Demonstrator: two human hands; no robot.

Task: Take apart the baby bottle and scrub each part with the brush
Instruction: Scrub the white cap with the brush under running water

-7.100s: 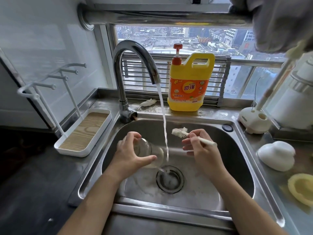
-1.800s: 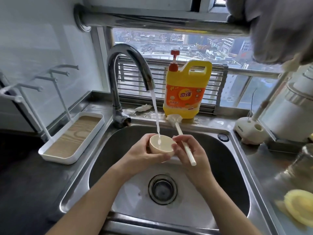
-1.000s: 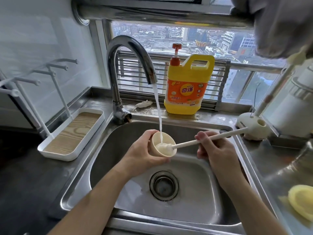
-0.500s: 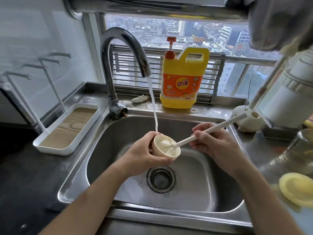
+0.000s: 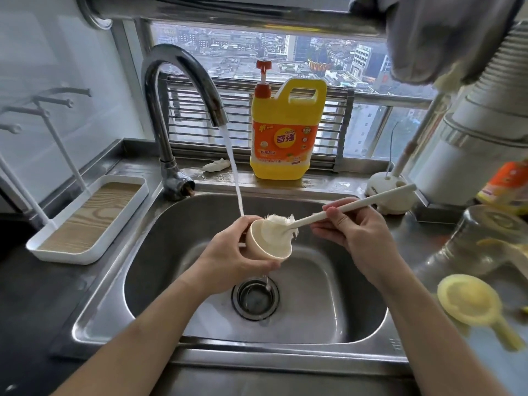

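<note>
Cap: cream bottle cap [image 5: 268, 242] sits in your left hand [image 5: 234, 260] over the middle of the sink [image 5: 177, 270], mouth tilted up and toward your right.
Left grip: your fingers are wrapped round the cap's outer wall from behind and below, clenched on it.
Brush: white brush [image 5: 281, 227] has its bristle head pushed into the cap's mouth, some bristles poking above the rim; the long handle runs up and to the right.
Right grip: your right hand [image 5: 353, 231] pinches the handle near its middle between thumb and fingertips, grasping it firmly.
Water: stream [image 5: 234, 170] falls from the tap [image 5: 183, 90] and lands at the cap's far rim, beside your left fingers; a trickle drops below your hand onto the drain [image 5: 255, 298].
Soap: yellow jug [image 5: 287, 132] with a red pump stands on the ledge behind the sink.
Left side: white tray [image 5: 85, 221] with a wood-grain floor lies on the table near the sink's left edge.
Right side: clear glass bottle [image 5: 483, 241] and yellow piece [image 5: 471, 304] rest on the table, well apart from your hands.
</note>
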